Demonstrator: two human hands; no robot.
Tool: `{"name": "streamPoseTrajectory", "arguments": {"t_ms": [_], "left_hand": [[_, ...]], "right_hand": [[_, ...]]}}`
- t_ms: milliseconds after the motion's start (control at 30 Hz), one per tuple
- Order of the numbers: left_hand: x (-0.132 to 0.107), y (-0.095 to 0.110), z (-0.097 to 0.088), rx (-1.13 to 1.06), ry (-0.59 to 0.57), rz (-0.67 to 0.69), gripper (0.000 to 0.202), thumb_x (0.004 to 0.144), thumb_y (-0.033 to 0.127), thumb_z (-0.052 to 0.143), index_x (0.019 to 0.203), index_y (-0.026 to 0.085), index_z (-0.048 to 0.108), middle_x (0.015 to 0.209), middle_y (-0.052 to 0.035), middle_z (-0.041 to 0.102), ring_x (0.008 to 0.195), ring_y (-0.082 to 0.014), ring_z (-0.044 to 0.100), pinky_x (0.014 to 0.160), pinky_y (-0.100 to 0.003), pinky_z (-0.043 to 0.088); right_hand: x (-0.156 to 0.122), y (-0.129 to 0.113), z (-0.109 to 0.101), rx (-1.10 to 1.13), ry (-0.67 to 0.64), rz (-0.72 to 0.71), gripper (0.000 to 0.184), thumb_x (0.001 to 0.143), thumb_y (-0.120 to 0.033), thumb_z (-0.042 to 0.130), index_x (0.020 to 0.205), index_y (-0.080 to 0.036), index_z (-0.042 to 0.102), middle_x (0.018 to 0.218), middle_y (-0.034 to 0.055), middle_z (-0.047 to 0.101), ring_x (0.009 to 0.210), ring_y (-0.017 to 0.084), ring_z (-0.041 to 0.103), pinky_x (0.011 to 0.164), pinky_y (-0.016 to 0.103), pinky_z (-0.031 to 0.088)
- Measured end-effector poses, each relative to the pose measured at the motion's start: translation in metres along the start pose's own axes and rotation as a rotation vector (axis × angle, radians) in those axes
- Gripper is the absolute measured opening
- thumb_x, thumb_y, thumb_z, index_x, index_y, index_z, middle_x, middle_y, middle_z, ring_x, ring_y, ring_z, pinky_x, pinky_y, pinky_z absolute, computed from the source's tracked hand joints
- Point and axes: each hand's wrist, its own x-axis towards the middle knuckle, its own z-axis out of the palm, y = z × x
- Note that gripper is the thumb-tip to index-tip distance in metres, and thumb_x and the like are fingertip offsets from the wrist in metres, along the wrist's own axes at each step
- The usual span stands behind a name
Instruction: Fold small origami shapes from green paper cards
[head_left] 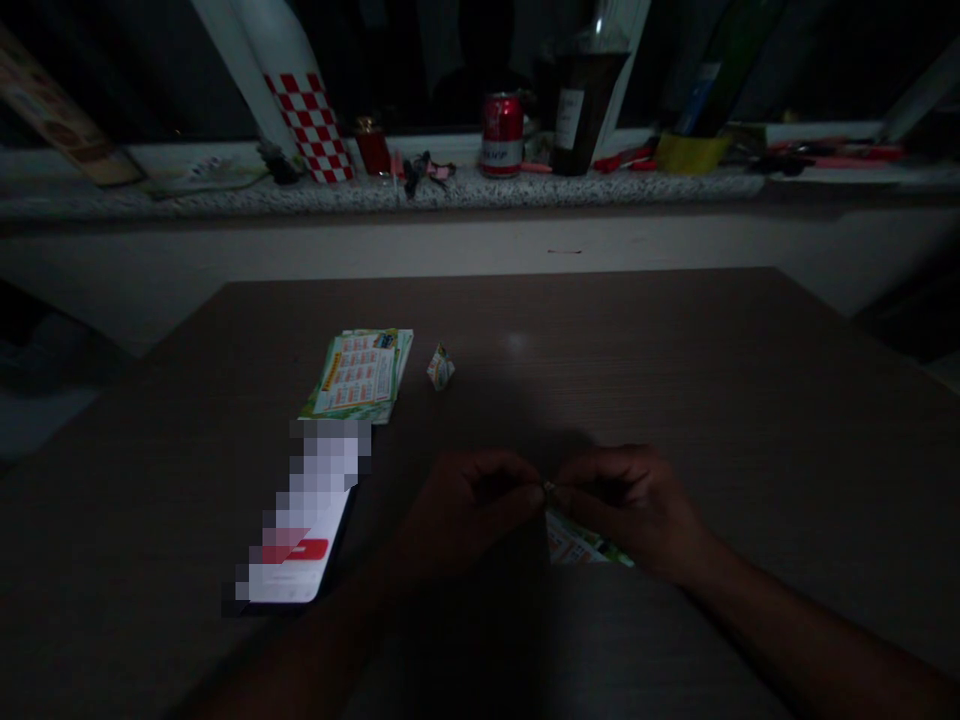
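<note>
My left hand [480, 505] and my right hand [622, 500] meet over the table, thumbs and forefingers pinched together at one spot. Between them is a folded piece of printed paper [577, 543], green, white and orange; its lower part hangs out below my right fingers. The pinched part is mostly hidden by the fingertips. Beyond my left hand stands a small folded paper piece [441, 370] with pointed ends. To its left lies a stack of printed paper sheets [360, 375]. A lit phone [300, 560], its screen partly blurred out, lies beside my left forearm.
The brown table [675, 340] ends at a wall under a granite windowsill [450, 195]. On the sill stand a red-and-white checkered bottle [311, 120], a red can [502, 135], a dark bottle [585, 115] and a green bottle [720, 75]. The light is dim.
</note>
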Motion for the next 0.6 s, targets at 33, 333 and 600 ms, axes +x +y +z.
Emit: {"name": "streamPoseTrajectory", "arguments": {"t_ms": [33,333,600], "left_hand": [[-0.0004,0.0006,0.0009,0.019,0.010,0.001,0.012,0.077,0.026,0.063,0.074,0.014,0.065,0.065,0.0016,0.060,0.059,-0.0094,0.052,0.055,-0.019,0.039],[-0.0023,-0.0007,0.0038,0.201,0.097,0.083,0.008,0.077,0.020,0.058,0.072,0.015,0.061,0.063,0.0028,0.057,0.059,-0.0094,0.050,0.054,-0.019,0.038],[-0.0024,-0.0003,0.0053,0.275,0.136,0.089,0.004,0.074,0.017,0.058,0.071,0.015,0.061,0.063,0.0030,0.058,0.059,-0.0096,0.052,0.054,-0.019,0.039]], "right_hand": [[-0.0001,0.0001,0.0007,-0.016,0.011,-0.026,0.016,0.078,-0.027,0.068,0.070,-0.013,0.070,0.058,0.0020,0.064,0.048,0.009,0.054,0.043,0.019,0.043],[0.0022,-0.0023,0.0044,-0.165,-0.017,-0.178,0.012,0.080,-0.021,0.066,0.072,-0.013,0.070,0.062,0.0032,0.066,0.053,0.011,0.059,0.047,0.021,0.046],[0.0021,0.0020,0.0028,-0.211,-0.041,-0.190,0.011,0.080,-0.018,0.064,0.071,-0.013,0.068,0.063,0.0024,0.064,0.055,0.010,0.057,0.049,0.021,0.045]]}}
